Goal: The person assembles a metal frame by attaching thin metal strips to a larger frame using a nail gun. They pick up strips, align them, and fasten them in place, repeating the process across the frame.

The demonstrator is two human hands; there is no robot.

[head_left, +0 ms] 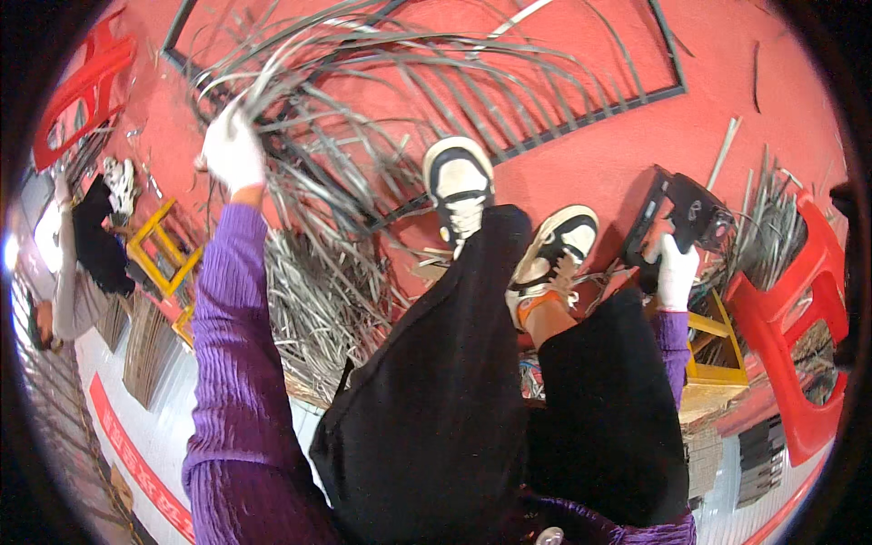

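My left hand, in a white glove, is closed on the ends of several long grey flat strips at the upper left. The strips fan out to a dark rectangular frame lying on the red floor, where many are fixed along its near bar. At the right, my gloved right hand is wrapped round the handle of a black nail gun. The tool is held beside my right shoe, apart from the frame. Its tip is hard to make out.
A thick heap of loose grey strips lies left of my legs. My shoes stand near the frame's edge. Red plastic stools and a yellow stool are at the right. Another person sits at the far left.
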